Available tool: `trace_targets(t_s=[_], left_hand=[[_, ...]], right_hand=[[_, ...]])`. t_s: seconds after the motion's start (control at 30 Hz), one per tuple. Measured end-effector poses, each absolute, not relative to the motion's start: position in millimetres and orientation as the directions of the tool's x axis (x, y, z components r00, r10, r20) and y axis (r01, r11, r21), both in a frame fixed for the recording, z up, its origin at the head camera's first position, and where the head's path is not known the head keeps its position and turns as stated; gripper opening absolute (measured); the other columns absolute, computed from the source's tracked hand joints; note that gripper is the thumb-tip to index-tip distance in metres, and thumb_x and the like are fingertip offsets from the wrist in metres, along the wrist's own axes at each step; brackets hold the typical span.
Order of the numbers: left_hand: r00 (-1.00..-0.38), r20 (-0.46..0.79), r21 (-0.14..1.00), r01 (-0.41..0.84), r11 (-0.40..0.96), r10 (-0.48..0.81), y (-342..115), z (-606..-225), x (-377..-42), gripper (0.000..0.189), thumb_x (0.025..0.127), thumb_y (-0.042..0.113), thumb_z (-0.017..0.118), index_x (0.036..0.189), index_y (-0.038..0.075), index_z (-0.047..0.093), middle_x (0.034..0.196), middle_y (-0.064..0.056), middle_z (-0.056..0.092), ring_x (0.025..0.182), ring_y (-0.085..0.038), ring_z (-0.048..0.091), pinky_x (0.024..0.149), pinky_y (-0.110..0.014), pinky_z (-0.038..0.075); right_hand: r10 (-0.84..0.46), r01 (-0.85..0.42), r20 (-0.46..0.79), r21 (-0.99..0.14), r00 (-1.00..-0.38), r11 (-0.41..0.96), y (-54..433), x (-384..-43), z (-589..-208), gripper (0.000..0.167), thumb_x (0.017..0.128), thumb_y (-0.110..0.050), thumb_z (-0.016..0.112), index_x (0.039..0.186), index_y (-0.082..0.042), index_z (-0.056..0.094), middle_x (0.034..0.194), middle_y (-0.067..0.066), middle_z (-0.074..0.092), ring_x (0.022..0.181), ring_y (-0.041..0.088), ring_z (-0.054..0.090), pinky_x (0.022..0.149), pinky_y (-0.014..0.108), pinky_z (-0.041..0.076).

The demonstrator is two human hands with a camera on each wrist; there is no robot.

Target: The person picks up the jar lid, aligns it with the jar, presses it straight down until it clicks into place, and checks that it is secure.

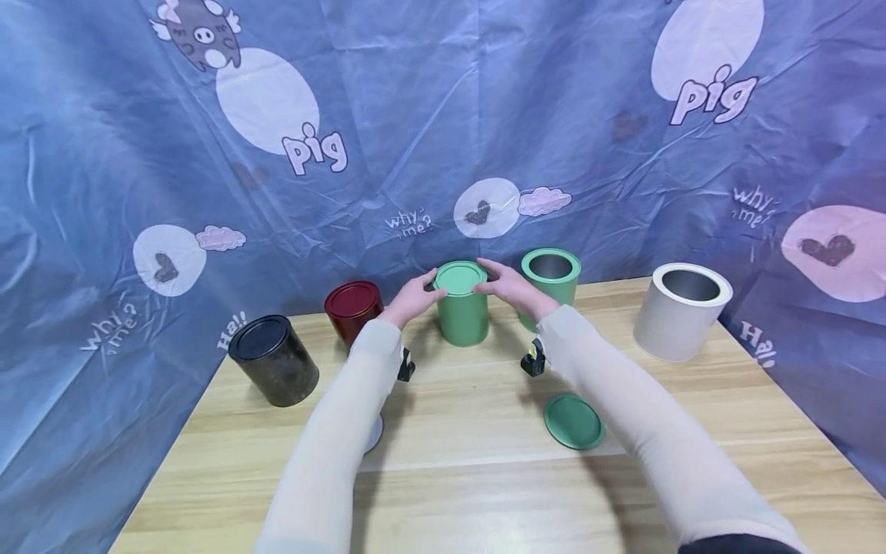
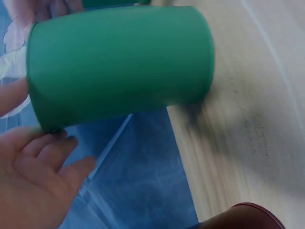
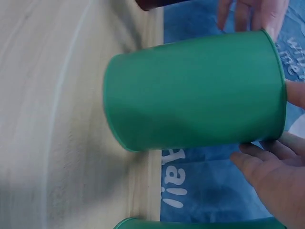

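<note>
The lidded green can (image 1: 463,322) is held between the hands, its upper rim gripped by the left hand (image 1: 414,298) and, opposite, by the right hand (image 1: 512,288). Beside the right hand, a lidless green can (image 1: 566,291) is partly hidden by the wrist.

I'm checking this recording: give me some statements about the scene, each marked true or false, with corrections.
1. The left hand and the right hand both touch the lidded green can. True.
2. The white can is capped. False: the white can is open at the top.
3. In the head view, the dark red can stands between the black can and the lidded green can. True.
4. The loose green lid lies on the blue cloth. False: it lies on the wooden table.
</note>
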State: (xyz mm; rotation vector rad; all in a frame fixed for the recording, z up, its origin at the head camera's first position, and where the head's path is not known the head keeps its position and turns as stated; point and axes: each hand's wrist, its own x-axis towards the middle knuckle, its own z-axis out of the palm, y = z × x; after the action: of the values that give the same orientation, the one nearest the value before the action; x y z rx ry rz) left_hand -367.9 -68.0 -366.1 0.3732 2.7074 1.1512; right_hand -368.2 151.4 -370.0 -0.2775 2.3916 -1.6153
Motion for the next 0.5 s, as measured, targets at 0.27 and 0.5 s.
trace_targets(t_s=[0.27,0.5], left_hand=[[-0.972,-0.019,0.682,0.159,0.714,0.235,-70,-378,-364,0.075,0.096,0.049,0.053,0.152,0.004,0.029,0.155,-0.016,0.033,0.144,-0.032,0.031,0.119,-0.042,0.026],[-0.949,-0.056,0.638,0.204,0.743,0.309,-74,-392,-353,0.089,0.096,0.048,0.055,0.153,-0.004,0.011,0.159,-0.024,0.015,0.148,-0.035,0.016,0.121,-0.044,0.016]], right_hand=[[-0.264,-0.050,-0.073,-0.901,-0.962,0.432,158,-358,-378,0.080,0.094,-0.033,0.062,0.156,-0.010,0.016,0.157,0.019,0.028,0.145,0.033,0.026,0.119,0.046,0.024],[-0.366,-0.129,-0.059,-0.875,-0.929,0.467,169,-341,-376,0.083,0.097,-0.031,0.059,0.155,-0.003,0.007,0.157,0.024,0.023,0.146,0.037,0.023,0.118,0.049,0.024]])
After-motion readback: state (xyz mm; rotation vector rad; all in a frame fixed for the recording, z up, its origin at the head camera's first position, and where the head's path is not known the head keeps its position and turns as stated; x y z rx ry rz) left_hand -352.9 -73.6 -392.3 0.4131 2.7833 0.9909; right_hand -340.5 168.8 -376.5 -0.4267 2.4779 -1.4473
